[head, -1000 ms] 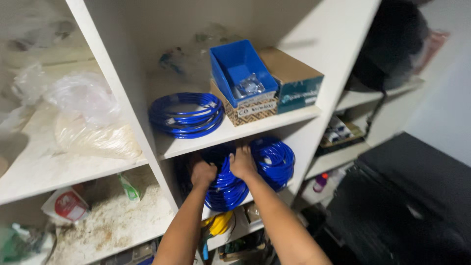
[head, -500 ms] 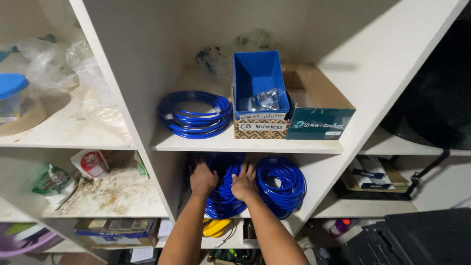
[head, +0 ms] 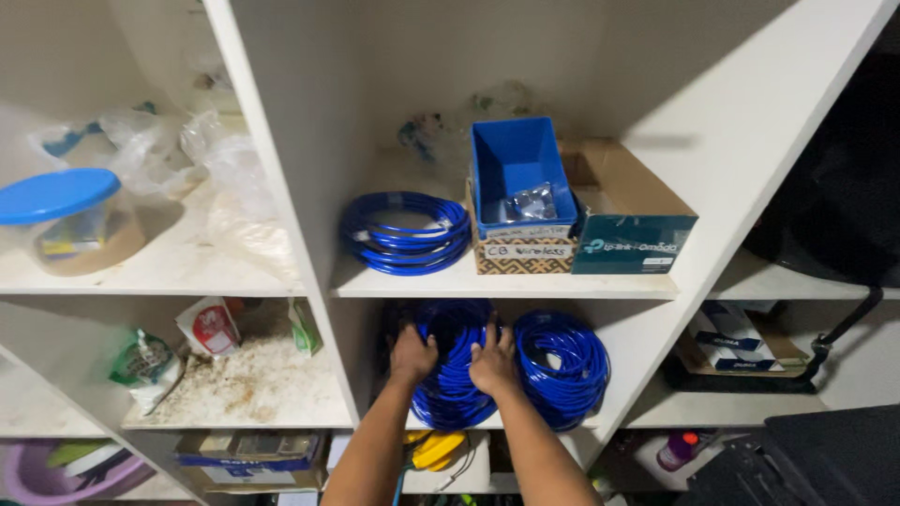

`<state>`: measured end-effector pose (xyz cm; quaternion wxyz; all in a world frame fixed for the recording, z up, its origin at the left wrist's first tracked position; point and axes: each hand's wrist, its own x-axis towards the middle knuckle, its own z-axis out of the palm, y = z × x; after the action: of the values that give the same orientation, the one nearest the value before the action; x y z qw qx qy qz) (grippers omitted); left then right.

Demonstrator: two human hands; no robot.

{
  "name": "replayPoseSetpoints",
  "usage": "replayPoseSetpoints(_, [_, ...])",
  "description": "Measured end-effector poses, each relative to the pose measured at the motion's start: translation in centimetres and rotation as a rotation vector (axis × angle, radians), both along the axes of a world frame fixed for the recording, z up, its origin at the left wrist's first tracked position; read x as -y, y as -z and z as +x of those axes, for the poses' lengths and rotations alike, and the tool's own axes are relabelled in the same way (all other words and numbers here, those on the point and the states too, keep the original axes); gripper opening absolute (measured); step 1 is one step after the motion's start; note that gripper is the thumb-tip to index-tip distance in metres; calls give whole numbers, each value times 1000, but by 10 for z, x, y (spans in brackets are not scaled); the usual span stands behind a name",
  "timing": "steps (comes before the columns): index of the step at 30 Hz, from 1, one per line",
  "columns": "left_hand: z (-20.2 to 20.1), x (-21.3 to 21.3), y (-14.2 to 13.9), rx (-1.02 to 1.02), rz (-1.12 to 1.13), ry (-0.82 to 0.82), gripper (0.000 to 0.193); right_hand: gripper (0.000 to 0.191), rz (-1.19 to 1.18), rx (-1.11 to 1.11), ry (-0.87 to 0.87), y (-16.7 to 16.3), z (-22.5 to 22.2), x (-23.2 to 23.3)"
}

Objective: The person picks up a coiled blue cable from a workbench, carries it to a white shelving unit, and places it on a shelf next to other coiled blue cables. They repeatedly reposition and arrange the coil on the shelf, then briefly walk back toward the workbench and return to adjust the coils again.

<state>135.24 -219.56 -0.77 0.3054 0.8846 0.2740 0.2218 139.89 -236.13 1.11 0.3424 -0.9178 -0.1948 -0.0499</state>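
Hands press on a blue coil standing on edge on the lower shelf: left hand curled over its left rim, right hand spread on its face, neither grip fully clamped. Right of the grip, touching, leans a second coil. Above the grip lies a flat coil beside a blue bin. Risk, as I judge it: loops may snag the neighbour, dragging it off the shelf, or the bundle may loosen and spill.

Upper shelf: your coiled blue cable lies left of the blue plastic bin, which sits in a patterned cardboard box.
Lower shelf: your hands rest on the left blue cable coil; a second blue coil stands just right of it.
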Motion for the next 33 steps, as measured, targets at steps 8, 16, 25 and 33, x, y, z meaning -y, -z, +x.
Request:
replayPoseSetpoints(8, [-4,26,-39,334,-131,-152,62,54,101,-2,136,-19,-11,9])
replayPoseSetpoints(16, [-25,53,-77,476,-1454,306,22,76,448,-325,168,-47,15,54])
replayPoseSetpoints(25, [-91,100,-121,462,-815,422,33,91,929,-922,-137,-52,11,94])
replayPoseSetpoints(33, [-155,106,-123,466,627,1061,63,90,897,-1380,-563,-65,11,138])
